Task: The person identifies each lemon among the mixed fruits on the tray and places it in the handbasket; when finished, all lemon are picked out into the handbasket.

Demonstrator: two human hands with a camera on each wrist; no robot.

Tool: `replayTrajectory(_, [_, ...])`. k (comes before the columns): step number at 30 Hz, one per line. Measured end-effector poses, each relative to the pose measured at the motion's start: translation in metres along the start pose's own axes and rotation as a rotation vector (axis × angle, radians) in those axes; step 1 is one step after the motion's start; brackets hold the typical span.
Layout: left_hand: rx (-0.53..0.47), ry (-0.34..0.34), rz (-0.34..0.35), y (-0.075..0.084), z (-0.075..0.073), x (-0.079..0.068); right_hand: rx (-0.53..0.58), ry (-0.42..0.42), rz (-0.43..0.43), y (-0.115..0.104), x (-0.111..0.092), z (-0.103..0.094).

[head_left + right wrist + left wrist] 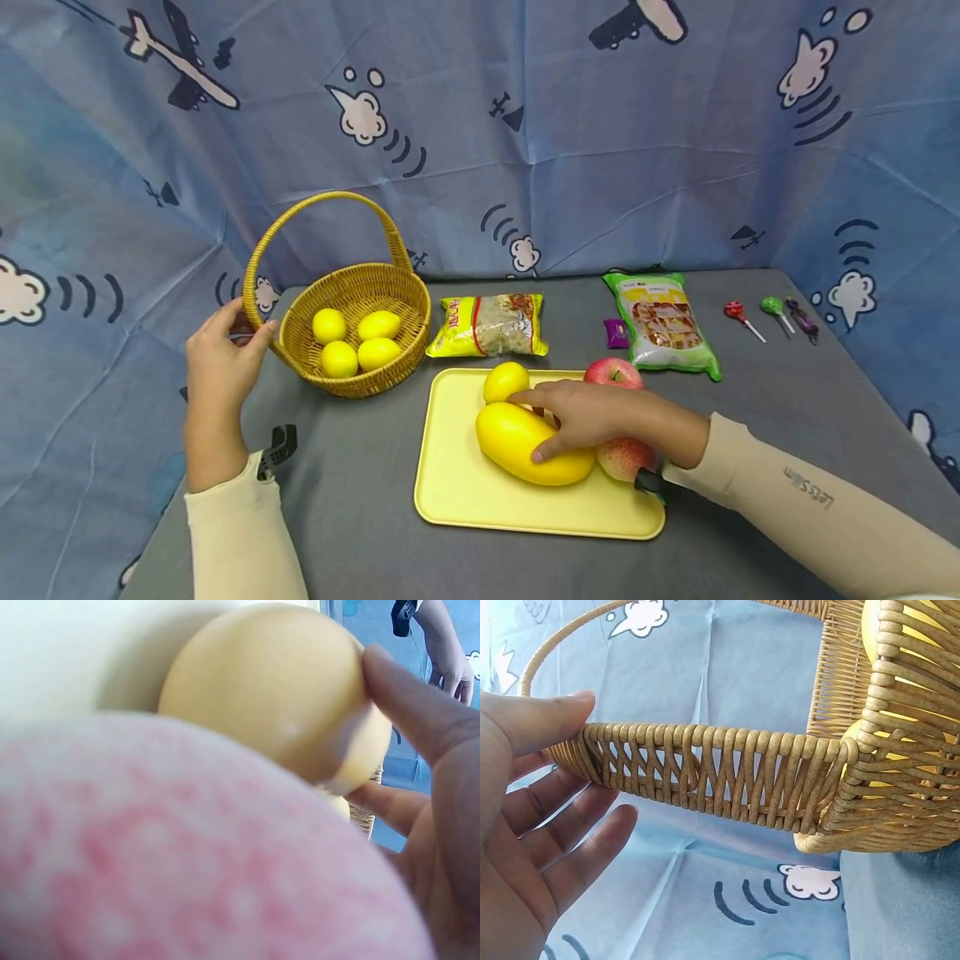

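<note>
On the left, my left hand point(223, 358) holds the wicker basket's handle point(712, 776) low on its left side, thumb on one face and fingers on the other. Several lemons point(339, 360) lie inside the basket point(367, 385). My right hand point(592, 414) grips a large yellow mango point(517, 446) on the pale yellow tray point(450, 500), with the thumb on its near side and fingers across the far side. Beyond the mango is a single lemon point(506, 382). Two apples, one at the back point(613, 372) and a nearer apple point(626, 458), sit by the right wrist, partly hidden by it.
Behind the tray lies a yellow snack bag point(491, 327). Farther right are a purple packet point(617, 333), a green-edged food bag point(667, 325), a red lollipop point(735, 312), a green lollipop point(772, 307) and a dark-wrapped sweet point(802, 320). A patterned blue cloth point(450, 125) hangs behind the grey table.
</note>
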State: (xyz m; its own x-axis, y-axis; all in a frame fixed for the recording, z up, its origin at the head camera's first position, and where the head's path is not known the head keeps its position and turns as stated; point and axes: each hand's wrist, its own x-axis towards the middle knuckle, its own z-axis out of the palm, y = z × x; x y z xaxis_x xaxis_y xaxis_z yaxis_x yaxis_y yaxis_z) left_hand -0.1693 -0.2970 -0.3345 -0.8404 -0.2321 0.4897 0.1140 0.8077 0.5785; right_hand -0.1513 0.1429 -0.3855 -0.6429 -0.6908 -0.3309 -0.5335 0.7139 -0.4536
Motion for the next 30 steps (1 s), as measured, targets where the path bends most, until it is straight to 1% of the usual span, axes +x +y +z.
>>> replayTrajectory(13, [-0.009,0.001,0.004,0.002,-0.001,-0.002,0.121,-0.049,-0.072,0.004,-0.008,-0.008])
replayTrajectory(16, [-0.011,0.003,0.01,0.002,-0.001,-0.002,0.171,-0.077,-0.06,0.005,-0.012,-0.008])
replayTrajectory(21, [-0.007,-0.002,0.005,0.002,-0.002,-0.002,0.213,-0.11,-0.031,0.006,-0.015,-0.008])
replayTrajectory(30, [-0.008,-0.02,0.003,0.0,-0.002,-0.002,0.198,-0.125,-0.029,0.005,-0.017,-0.008])
